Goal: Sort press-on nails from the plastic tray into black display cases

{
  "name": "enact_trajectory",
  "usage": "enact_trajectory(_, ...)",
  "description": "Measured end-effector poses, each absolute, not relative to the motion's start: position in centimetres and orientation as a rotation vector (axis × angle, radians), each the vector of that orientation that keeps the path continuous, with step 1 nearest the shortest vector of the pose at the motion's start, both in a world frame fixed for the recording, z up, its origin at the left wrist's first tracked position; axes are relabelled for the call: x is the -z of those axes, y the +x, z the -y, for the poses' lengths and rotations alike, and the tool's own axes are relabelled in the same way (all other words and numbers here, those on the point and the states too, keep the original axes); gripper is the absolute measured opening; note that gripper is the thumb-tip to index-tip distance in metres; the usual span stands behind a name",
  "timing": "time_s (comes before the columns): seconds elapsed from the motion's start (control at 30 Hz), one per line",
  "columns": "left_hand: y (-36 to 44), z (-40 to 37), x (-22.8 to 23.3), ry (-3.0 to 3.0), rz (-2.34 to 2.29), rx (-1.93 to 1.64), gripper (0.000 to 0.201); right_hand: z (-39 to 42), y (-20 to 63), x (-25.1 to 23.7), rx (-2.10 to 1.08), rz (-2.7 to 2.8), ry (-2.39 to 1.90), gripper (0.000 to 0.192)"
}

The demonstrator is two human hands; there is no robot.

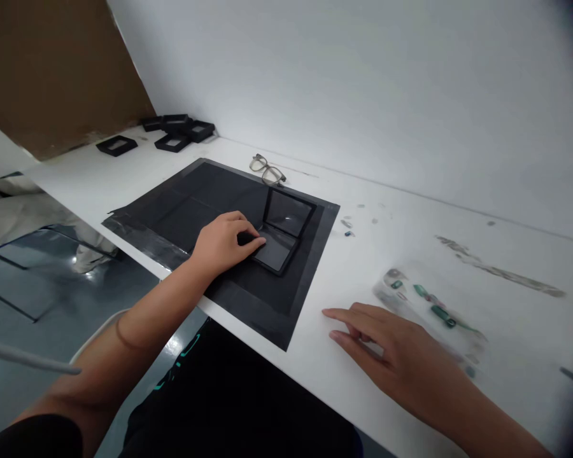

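A thin black hinged case point(275, 247) lies unfolded on a black mat point(172, 191), its lower half flat and its lid half tilted up. The panels inside look glassy and grey. My left hand point(226, 240) is closed at the case's left edge, thumb along the lower panel and the other fingers curled, their tips partly hidden. Over the white table to the right, my right hand point(386, 346) has its fingers apart and holds nothing. Beside it lies a clear plastic bag or tray point(391, 299) with small green and metallic pieces point(443, 315), blurred.
Eyeglasses point(267, 170) rest at the mat's far edge. Several black frame-like boxes point(174, 137) are piled at the back left. Small bits point(347, 229) and a stained streak point(501, 270) mark the table point(325, 273). A white wall point(363, 95) stands behind. Another person's trousered leg point(33, 213) shows at left.
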State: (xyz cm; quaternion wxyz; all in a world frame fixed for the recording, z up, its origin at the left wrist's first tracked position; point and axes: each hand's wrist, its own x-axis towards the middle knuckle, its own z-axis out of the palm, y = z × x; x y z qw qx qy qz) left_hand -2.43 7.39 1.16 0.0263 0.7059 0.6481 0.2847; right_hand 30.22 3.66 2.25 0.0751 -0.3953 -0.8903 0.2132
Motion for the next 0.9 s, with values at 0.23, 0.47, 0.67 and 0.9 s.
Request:
enact_trajectory(0.23, -2.20, -7.22, -1.34, 2.207, -2.023, -0.855, 0.031, -3.62, 30.19, -2.45, -0.670, 2.673, -1.219, 0.034)
enact_trajectory(0.47, -2.34, -7.14, -1.50, 2.267, -1.862, -0.850, 0.028, -3.70, 30.11, -2.45, -0.655, 2.675, -1.222, 0.034)
enact_trajectory(0.67, -2.86, -7.41, -1.21, 2.383, -1.592, -0.821, 0.030, -3.53, 30.32, -2.46, -0.665, 2.694, -1.226, 0.037)
enact_trajectory(0.9, -2.66, -7.57, -1.09, 2.474, -1.466, -0.786, 0.025, -3.59, 30.28, -2.25, -0.589, 2.687, -1.177, 0.037)
